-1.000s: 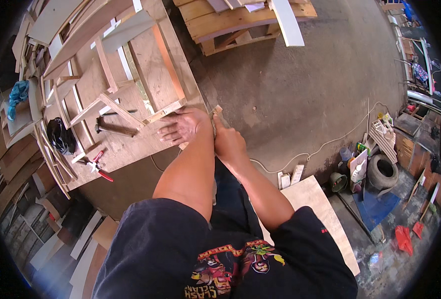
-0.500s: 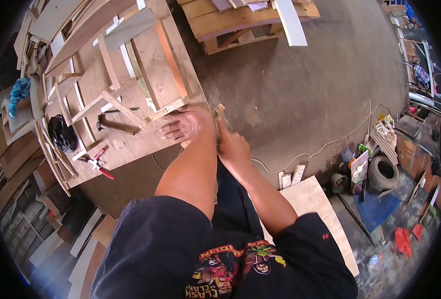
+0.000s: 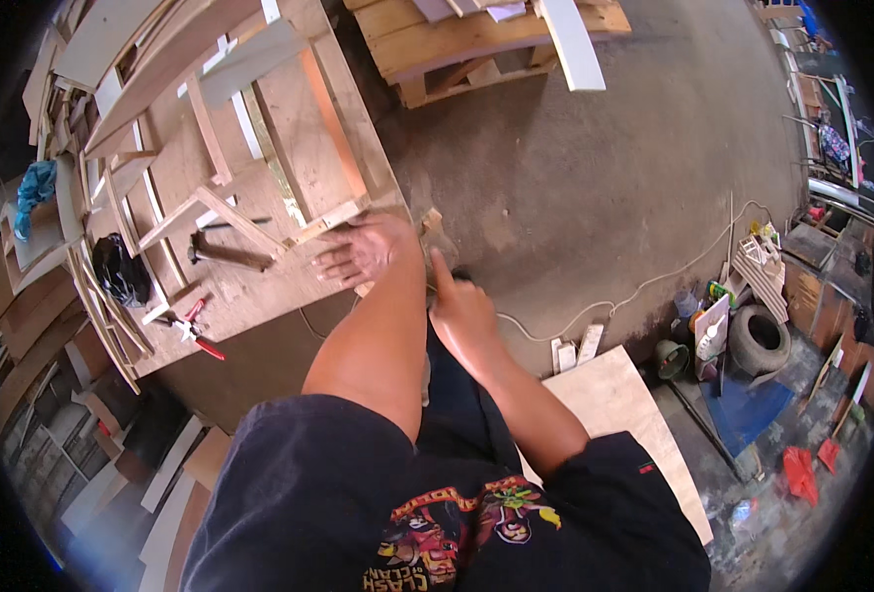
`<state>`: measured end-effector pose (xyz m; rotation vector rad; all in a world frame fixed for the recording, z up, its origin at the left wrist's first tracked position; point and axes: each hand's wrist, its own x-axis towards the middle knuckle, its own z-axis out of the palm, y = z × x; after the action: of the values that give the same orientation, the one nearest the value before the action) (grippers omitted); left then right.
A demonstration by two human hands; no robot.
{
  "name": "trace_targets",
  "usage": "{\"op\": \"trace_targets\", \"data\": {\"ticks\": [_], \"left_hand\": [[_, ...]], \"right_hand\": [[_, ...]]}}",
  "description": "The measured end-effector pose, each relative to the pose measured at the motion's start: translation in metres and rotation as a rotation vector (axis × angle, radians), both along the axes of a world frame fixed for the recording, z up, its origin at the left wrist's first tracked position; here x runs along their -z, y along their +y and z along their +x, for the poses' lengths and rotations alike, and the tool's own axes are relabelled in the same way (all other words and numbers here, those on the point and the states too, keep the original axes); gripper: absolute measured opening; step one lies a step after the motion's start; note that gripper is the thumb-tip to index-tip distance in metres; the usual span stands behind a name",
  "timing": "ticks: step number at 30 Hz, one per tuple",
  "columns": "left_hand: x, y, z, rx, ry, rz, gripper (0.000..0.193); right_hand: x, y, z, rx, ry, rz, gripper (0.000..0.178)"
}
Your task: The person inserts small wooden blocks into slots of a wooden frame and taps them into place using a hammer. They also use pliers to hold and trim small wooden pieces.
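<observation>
My left hand (image 3: pixel 363 249) lies with its fingers stretched out at the front edge of the wooden worktable (image 3: pixel 244 311), beside the near end of a slatted wooden frame (image 3: pixel 330 219). A bit of pale wood (image 3: pixel 363 289) shows under its heel. Just right of my left forearm, my right hand (image 3: pixel 464 314) is closed with the index finger pointing forward. Something dark (image 3: pixel 463 277) peeks out past its knuckles; what it grips is mostly hidden. Beyond that fingertip a small wooden end (image 3: pixel 433 219) sticks out past the table edge.
On the table lie a hammer (image 3: pixel 229 254), red-handled pliers (image 3: pixel 198 340) and a black bag (image 3: pixel 121 268). A wooden pallet (image 3: pixel 496 47) stands ahead. A cable (image 3: pixel 644 293) crosses the floor. To the right are a plywood sheet (image 3: pixel 619 409) and a tyre (image 3: pixel 758 340).
My right hand has drawn back slightly toward me, and the dark thing now shows beyond its knuckles. My left hand keeps its place at the table edge. The view has shifted a little.
</observation>
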<state>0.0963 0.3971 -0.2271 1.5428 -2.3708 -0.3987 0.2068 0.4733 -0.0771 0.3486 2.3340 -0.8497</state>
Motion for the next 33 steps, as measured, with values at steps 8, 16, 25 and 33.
{"op": "trace_targets", "data": {"ticks": [8,16,25,33], "left_hand": [[-0.003,0.003,-0.004,-0.043,-0.361,-0.112,0.070],[0.006,-0.001,0.008,-0.034,-0.365,-0.111,0.070],[-0.008,0.010,-0.002,-0.017,-0.366,-0.110,0.070],[0.005,0.003,0.002,-0.023,-0.359,-0.133,0.070]], "right_hand": [[-0.019,0.001,-0.017,0.003,0.019,0.070,0.063],[-0.035,0.007,-0.026,-0.048,-0.062,0.075,0.058],[-0.029,0.013,-0.061,-0.064,-0.062,0.050,0.034],[-0.021,0.010,-0.059,-0.092,-0.078,0.057,0.035]]}}
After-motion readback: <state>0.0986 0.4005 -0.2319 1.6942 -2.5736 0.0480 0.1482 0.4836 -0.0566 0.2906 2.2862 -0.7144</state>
